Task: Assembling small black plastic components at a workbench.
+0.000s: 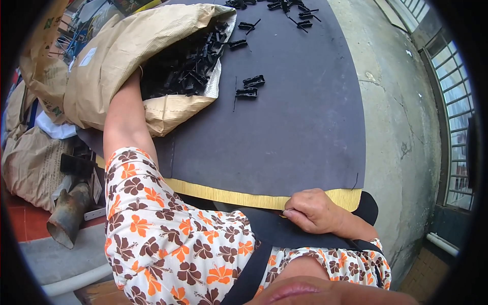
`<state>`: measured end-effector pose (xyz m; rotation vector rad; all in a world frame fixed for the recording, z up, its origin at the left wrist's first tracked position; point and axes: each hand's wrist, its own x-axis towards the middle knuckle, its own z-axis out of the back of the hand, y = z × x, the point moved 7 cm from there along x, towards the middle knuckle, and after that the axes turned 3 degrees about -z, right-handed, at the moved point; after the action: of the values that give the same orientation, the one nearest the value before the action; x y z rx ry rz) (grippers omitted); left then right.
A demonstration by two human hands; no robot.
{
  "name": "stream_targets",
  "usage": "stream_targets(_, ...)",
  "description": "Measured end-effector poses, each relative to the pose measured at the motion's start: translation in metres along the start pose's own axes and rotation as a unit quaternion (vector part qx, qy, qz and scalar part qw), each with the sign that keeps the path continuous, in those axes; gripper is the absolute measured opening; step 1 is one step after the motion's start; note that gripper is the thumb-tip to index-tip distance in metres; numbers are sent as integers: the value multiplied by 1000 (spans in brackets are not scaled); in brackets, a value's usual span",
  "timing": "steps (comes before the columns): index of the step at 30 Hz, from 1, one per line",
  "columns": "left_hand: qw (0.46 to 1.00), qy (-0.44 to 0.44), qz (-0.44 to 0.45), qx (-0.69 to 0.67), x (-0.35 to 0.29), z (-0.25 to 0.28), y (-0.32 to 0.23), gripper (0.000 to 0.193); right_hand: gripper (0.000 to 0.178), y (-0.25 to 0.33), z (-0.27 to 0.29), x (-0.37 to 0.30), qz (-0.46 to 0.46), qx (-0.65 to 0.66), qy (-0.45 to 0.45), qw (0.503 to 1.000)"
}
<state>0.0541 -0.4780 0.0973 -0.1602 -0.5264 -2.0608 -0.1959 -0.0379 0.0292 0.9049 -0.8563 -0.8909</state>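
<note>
My left forearm [127, 117] reaches into the mouth of a big brown paper sack [122, 51] lying on its side at the table's left. The sack's paper hides my left hand and its fingers. Many small black plastic clip-like parts [195, 76] are heaped inside the opening, which has a white woven lining. My right hand [312, 211] rests at the table's near edge, curled into a fist with the thumb over the fingers. Whatever it may hold is hidden. Two more black parts [249, 87] lie on the table just right of the sack.
A dark grey mat [284, 142] covers the table, whose near edge shows yellow wood grain [244, 194]. Further black parts [292, 7] lie at the far end. Left of the table stand another sack [35, 162] and a rusty pipe [70, 213]. A barred window [455, 117] lies right.
</note>
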Motion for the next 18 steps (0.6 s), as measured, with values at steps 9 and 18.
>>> stream_targets(9, 994, -11, -55, 93, -9, 23, -47, 57, 10, -4, -1, 4, 1, -17, -16, 1000)
stream_targets(18, 997, -70, -21, -10, 31, 25, -16, 57, 15, 1, 12, -3, -17, -5, -29, 999)
